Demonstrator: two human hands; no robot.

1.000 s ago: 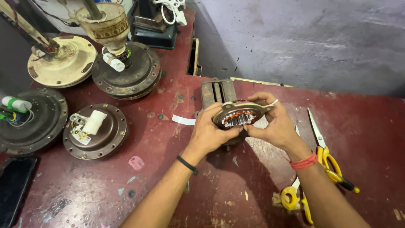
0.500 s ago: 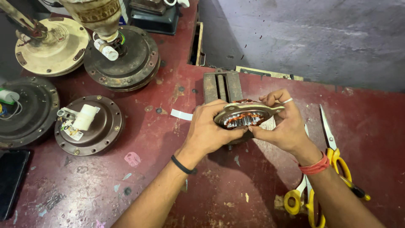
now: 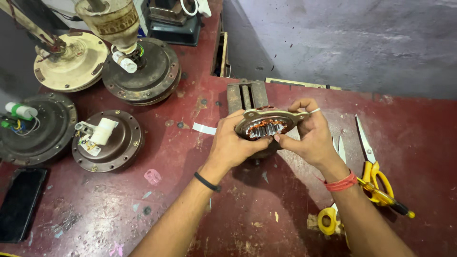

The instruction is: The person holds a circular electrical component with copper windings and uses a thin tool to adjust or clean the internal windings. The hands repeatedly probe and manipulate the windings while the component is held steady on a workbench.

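Note:
Both my hands hold a round motor stator (image 3: pixel 267 124) with copper windings and a metal toothed core, above a dark red table (image 3: pixel 200 204). My left hand (image 3: pixel 234 143) grips its left side, a black band on the wrist. My right hand (image 3: pixel 309 135) grips the right side, thumb and forefinger pinching at the inner teeth, with a red thread on the wrist. A small metal vise (image 3: pixel 246 95) sits just behind the stator.
Several ceiling fan motor housings lie at left: a brown one (image 3: pixel 108 140), a dark one (image 3: pixel 38 127), a cream one (image 3: pixel 71 62) and a large dark one (image 3: pixel 142 71). Yellow-handled scissors (image 3: pixel 371 157) lie at right, another yellow-handled pair (image 3: pixel 330 218) nearer. A black phone (image 3: pixel 21 202) lies at bottom left.
My hands keep the stator in about the same grip; the view has shifted slightly, so the table items sit a little lower in the picture.

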